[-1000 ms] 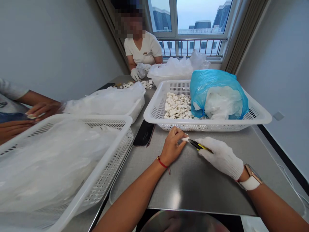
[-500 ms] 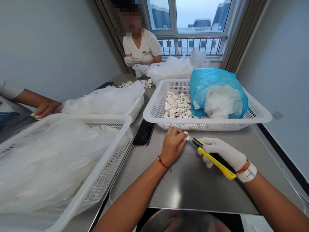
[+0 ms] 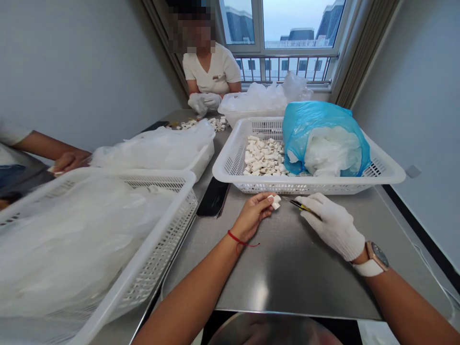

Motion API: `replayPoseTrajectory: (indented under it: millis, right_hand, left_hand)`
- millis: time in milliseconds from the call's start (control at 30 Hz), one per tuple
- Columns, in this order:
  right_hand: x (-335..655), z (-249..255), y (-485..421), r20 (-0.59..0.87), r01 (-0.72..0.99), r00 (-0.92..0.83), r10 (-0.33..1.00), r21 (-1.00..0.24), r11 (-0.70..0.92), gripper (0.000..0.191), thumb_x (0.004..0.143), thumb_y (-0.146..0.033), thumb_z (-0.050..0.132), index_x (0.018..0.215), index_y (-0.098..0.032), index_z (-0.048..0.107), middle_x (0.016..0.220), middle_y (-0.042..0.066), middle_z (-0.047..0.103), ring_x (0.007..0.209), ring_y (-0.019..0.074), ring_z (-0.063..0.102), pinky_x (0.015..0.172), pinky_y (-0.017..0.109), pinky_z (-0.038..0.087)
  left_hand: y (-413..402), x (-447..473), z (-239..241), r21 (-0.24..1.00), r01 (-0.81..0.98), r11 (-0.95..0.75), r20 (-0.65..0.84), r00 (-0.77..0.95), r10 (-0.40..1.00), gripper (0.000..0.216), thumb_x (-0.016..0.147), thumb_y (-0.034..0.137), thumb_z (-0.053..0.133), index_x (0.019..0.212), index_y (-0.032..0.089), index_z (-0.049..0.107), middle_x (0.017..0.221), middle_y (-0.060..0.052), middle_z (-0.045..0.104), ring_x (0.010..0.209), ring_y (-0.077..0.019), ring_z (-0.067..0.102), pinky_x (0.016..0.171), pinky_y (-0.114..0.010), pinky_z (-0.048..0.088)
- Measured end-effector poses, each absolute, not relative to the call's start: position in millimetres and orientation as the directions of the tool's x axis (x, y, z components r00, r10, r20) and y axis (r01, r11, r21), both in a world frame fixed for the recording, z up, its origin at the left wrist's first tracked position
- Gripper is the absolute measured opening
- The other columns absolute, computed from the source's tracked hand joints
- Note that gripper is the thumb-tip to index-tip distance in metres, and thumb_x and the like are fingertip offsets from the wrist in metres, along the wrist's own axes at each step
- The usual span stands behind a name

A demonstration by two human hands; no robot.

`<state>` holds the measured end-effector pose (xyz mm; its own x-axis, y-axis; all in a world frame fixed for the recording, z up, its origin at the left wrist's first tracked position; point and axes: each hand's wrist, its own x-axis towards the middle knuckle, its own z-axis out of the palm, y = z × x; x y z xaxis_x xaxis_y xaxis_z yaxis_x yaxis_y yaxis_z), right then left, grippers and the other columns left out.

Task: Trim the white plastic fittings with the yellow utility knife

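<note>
Between the thumb and fingers of my bare left hand is a small white plastic pipe fitting. My right hand, in a white knit glove, is closed around a yellow and black utility knife. The knife's tip points left at the fitting, with a small gap between them. Most of the knife's handle is hidden under the glove. Both hands are above the steel table, just in front of a white basket holding many similar white fittings.
A blue plastic bag sits in the basket. To the left stand another white basket full of clear plastic bags and a dark phone. One co-worker sits at the far end; another person's arm shows at left.
My left hand has turned so the fitting shows more. My right hand has rolled over the knife, hiding its handle. The far co-worker's gloved hands have come together.
</note>
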<state>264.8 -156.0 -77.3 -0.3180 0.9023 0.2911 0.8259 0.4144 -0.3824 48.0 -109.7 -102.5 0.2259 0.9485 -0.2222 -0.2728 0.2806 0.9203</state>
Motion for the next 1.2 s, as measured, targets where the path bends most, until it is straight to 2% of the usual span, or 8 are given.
replayPoseTrajectory:
  millis: [100,167,233,467,767,1067,1200]
  right_hand:
    - [259.5,-76.3,-159.5,0.247,0.9,-0.412,0.877,-0.041,0.434,0.037,0.095,-0.023,0.041,0.129,-0.029,0.055,0.109,0.006,0.064,0.082,0.0156,0.06,0.061,0.026,0.04]
    - [255.5,-73.5,-161.4,0.214,0.894,-0.448,0.868,0.09,0.439,0.039,0.095,-0.018,0.038,0.129,-0.029,0.054,0.108,0.007,0.064,0.08,0.0156,0.058,0.059,0.026,0.037]
    - [252.0,-69.8,-162.3,0.193,0.889,-0.454,0.87,0.156,0.43,0.037,0.097,-0.02,0.034,0.128,-0.029,0.053,0.105,0.007,0.064,0.08,0.016,0.057,0.059,0.027,0.035]
    - [247.6,-62.3,-161.1,0.111,0.877,-0.474,0.874,0.156,0.455,0.035,0.1,-0.025,0.028,0.128,-0.029,0.048,0.101,0.006,0.061,0.081,0.017,0.054,0.058,0.028,0.035]
    - [247.3,-60.5,-160.6,0.063,0.892,-0.446,0.893,0.115,0.437,0.035,0.099,-0.025,0.031,0.13,-0.029,0.046,0.102,0.007,0.061,0.081,0.0176,0.055,0.058,0.027,0.036]
    - [245.8,-60.4,-161.0,0.054,0.898,-0.43,0.901,0.134,0.42,0.037,0.099,-0.025,0.028,0.132,-0.028,0.045,0.102,0.007,0.06,0.082,0.0198,0.056,0.056,0.029,0.038]
    - [245.7,-60.5,-162.5,0.029,0.884,-0.456,0.889,0.129,0.45,0.036,0.098,-0.022,0.031,0.129,-0.028,0.048,0.104,0.006,0.061,0.081,0.0182,0.056,0.058,0.027,0.037]
  left_hand:
    - [-108.1,46.1,-100.3,0.876,-0.328,0.353,-0.289,0.23,0.929,0.026,0.069,0.03,0.078,0.089,0.014,0.073,0.073,-0.002,0.066,0.06,-0.0075,0.056,0.056,-0.018,0.044]
    - [-107.0,45.7,-99.2,0.859,-0.346,0.376,-0.321,0.208,0.924,0.021,0.07,0.026,0.077,0.087,0.013,0.073,0.071,-0.002,0.066,0.059,-0.0068,0.056,0.055,-0.017,0.045]
    - [-106.0,45.7,-98.3,0.851,-0.359,0.383,-0.343,0.173,0.923,0.015,0.072,0.022,0.075,0.084,0.013,0.072,0.07,-0.001,0.066,0.058,-0.0064,0.056,0.054,-0.016,0.046]
    - [-101.4,45.2,-95.5,0.82,-0.393,0.417,-0.381,0.17,0.909,0.004,0.074,0.011,0.071,0.073,0.012,0.067,0.066,0.001,0.065,0.057,-0.0068,0.059,0.057,-0.015,0.051]
    - [-103.0,46.5,-93.8,0.824,-0.313,0.473,-0.413,0.24,0.878,0.004,0.079,0.01,0.067,0.079,0.011,0.071,0.069,-0.002,0.068,0.057,-0.0076,0.061,0.06,-0.017,0.054]
    - [-101.5,45.2,-95.0,0.814,-0.33,0.477,-0.41,0.255,0.876,0.007,0.08,0.008,0.065,0.077,0.011,0.071,0.068,-0.003,0.068,0.058,-0.0082,0.062,0.06,-0.017,0.055]
    - [-102.9,44.5,-95.8,0.815,-0.344,0.467,-0.403,0.243,0.882,0.006,0.079,0.007,0.067,0.078,0.011,0.07,0.07,-0.002,0.069,0.06,-0.0082,0.063,0.062,-0.017,0.055]
